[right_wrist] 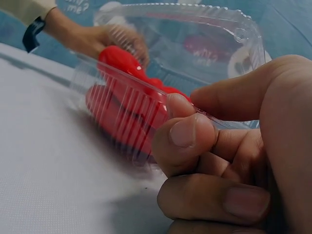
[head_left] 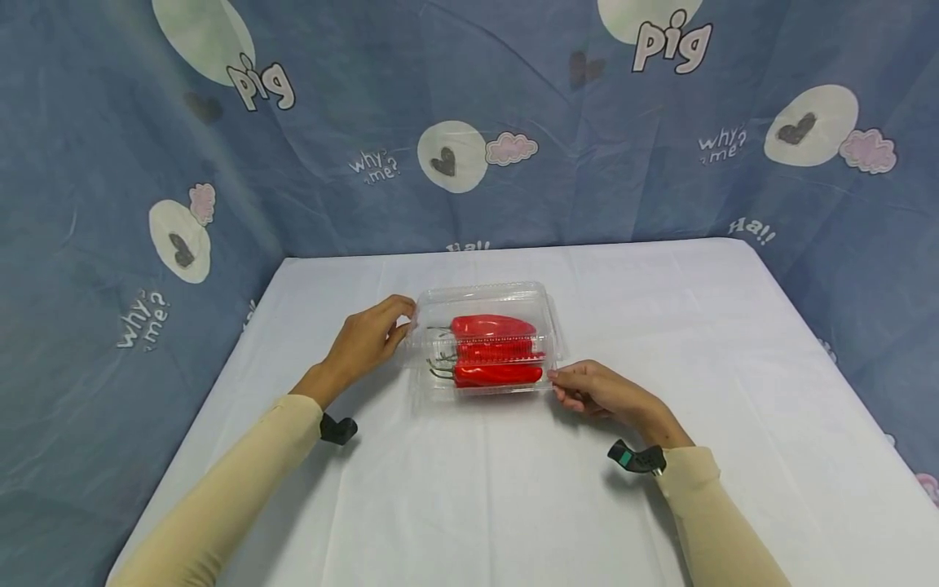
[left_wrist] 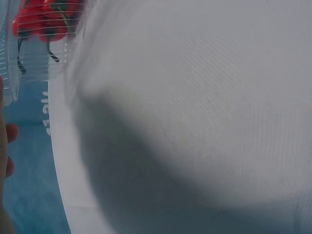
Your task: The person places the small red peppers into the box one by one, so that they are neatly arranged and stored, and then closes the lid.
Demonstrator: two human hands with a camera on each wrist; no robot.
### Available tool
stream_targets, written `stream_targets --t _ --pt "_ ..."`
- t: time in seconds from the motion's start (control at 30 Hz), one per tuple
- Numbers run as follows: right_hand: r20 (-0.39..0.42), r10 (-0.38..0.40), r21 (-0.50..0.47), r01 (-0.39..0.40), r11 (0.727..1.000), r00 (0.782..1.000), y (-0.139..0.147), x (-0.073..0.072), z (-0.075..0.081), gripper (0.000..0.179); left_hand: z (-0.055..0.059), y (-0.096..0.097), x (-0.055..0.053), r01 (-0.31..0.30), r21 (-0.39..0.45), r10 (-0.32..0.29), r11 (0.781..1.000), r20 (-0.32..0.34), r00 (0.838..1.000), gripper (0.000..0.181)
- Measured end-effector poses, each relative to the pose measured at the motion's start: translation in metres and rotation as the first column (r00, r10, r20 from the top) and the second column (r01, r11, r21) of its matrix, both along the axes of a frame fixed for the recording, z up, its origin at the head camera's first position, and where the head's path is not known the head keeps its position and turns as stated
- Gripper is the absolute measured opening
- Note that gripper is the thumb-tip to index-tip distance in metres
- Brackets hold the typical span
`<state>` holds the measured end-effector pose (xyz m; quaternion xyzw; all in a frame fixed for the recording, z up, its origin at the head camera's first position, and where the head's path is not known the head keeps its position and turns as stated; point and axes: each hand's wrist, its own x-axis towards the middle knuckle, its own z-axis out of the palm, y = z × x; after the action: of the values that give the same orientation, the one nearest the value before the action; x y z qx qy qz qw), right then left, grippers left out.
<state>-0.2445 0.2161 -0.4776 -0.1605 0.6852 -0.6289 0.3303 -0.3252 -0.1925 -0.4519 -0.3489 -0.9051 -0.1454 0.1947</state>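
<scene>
A clear plastic clamshell box stands near the middle of the table, its lid raised at the back in the right wrist view. Inside lie several glossy red chili peppers, their green stems pointing left. My left hand pinches the left edge of the lid between thumb and fingers. At the front right corner, my right hand pinches the rim of the box between thumb and forefinger, its other fingers curled below. Only a sliver of the left hand shows in the left wrist view.
A white cloth covers the table. Behind it and at both sides hangs a blue printed curtain. Each wrist carries a small black camera mount, such as the one on the right wrist.
</scene>
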Motion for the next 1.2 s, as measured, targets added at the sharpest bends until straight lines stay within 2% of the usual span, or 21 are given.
stream_targets --t 0.1,0.23,0.3,0.4,0.53,0.63,0.8,0.97,1.07,1.13,1.2 --pt "0.038 0.004 -0.062 -0.002 0.998 0.999 0.002 -0.001 0.0 0.05 0.0 0.0 0.0 0.007 -0.019 -0.007 1.0 -0.005 1.0 0.022" --pt "0.102 0.055 -0.195 -0.034 0.98 0.993 0.005 -0.003 -0.001 0.068 0.0 -0.001 0.001 0.008 -0.052 -0.009 0.999 -0.014 1.0 0.02" --pt "0.112 0.074 -0.223 -0.047 0.974 0.991 0.005 -0.003 -0.001 0.073 0.0 -0.001 0.001 0.009 -0.071 -0.011 0.997 -0.028 1.0 0.02" --pt "0.086 0.079 -0.186 -0.062 0.981 0.993 0.005 -0.002 -0.001 0.066 0.001 -0.001 0.0 0.024 -0.091 -0.03 0.996 -0.061 0.998 0.02" --pt "0.031 0.087 -0.118 -0.083 0.99 0.996 0.005 0.0 -0.001 0.047 -0.001 -0.003 0.0 0.053 -0.108 -0.064 0.993 -0.102 0.993 0.021" --pt "0.011 0.094 -0.106 -0.092 0.99 0.996 0.004 0.0 -0.001 0.04 -0.004 -0.003 0.0 0.054 -0.119 -0.068 0.991 -0.115 0.991 0.021" --pt "0.006 0.096 -0.123 -0.094 0.988 0.995 0.005 0.0 -0.002 0.033 -0.005 0.0 0.003 0.027 -0.074 -0.034 0.997 -0.102 0.994 0.018" --pt "-0.01 0.104 -0.133 -0.105 0.986 0.995 0.005 -0.001 -0.004 0.03 -0.007 0.004 0.013 -0.057 0.059 0.06 0.997 -0.051 0.997 0.016" --pt "-0.018 0.11 -0.128 -0.112 0.986 0.994 0.005 -0.002 -0.004 0.032 -0.006 0.008 0.024 -0.143 0.197 0.147 0.97 -0.002 0.989 0.015" --pt "-0.019 0.111 -0.123 -0.113 0.986 0.994 0.005 -0.002 -0.004 0.032 -0.004 0.011 0.034 -0.216 0.306 0.204 0.927 0.072 0.976 0.014" --pt "-0.02 0.11 -0.118 -0.112 0.987 0.994 0.005 -0.001 -0.004 0.032 0.0 0.014 0.044 -0.298 0.4 0.241 0.867 0.186 0.952 0.015"
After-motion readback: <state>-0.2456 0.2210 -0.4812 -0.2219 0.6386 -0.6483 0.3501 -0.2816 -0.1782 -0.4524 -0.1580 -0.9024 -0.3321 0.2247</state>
